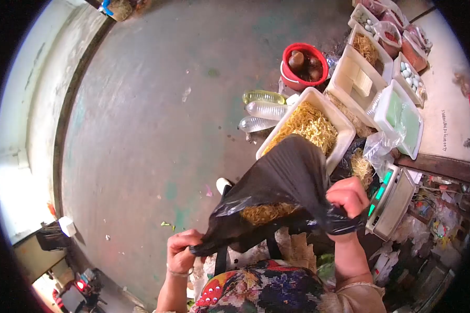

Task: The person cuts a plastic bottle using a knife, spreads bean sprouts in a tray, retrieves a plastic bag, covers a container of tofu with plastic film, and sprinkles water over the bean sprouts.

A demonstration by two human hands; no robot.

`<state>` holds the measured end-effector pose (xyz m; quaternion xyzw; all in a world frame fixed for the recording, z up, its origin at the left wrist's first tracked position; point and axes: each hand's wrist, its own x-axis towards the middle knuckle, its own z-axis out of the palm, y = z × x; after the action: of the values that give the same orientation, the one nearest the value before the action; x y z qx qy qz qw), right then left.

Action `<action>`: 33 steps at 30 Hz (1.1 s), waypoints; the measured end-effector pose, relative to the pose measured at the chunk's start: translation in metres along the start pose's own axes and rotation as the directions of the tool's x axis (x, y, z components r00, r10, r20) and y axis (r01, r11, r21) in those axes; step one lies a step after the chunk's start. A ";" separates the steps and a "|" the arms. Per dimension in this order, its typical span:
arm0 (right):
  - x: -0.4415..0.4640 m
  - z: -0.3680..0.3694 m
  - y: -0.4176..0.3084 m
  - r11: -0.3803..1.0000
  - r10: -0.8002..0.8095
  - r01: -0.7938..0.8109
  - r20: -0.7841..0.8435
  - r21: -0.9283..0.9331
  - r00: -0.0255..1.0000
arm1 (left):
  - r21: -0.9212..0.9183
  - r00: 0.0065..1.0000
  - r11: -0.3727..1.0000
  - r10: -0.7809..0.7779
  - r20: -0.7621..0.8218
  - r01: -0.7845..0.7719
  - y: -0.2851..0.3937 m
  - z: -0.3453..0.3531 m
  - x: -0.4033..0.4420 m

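A black plastic bag (282, 172) is stretched between my two hands, its mouth open towards me. Yellowish sprouts or strands (266, 213) show inside it. My left hand (183, 251) is closed on the bag's left edge, and my right hand (348, 201) grips the bunched plastic on the right. Just beyond the bag stands a white tub (344, 122) of yellow bean sprouts (310, 125), its near part hidden by the plastic.
A red bucket (285, 70) holding round brown items stands beyond the tub, with clear plastic bottles (266, 109) to its left. More white trays (350, 78), egg boxes and a scale with green displays (389, 203) line the right. Plastic litter lies at lower right.
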<state>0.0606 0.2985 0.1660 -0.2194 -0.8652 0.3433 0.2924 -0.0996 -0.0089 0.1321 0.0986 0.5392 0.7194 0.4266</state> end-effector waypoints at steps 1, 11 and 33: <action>0.006 0.010 -0.015 0.999 -0.037 0.037 0.016 0.011 0.999 | -0.054 0.996 0.999 -0.013 -0.093 0.008 0.012 -0.010 -0.006; 0.014 0.210 -0.036 0.856 0.155 -0.232 0.200 0.462 0.967 | 0.203 0.960 0.944 -0.227 -0.166 0.258 0.042 -0.117 0.015; 0.090 0.529 0.403 0.678 0.726 -0.064 0.653 -0.732 0.217 | 0.520 0.715 0.539 -0.250 -0.653 0.663 -0.273 -0.305 0.132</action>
<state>-0.2805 0.3733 -0.4067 -0.2876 -0.8307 0.1973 -0.4339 -0.2258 -0.1105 -0.2666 -0.0835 0.8743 0.2988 0.3733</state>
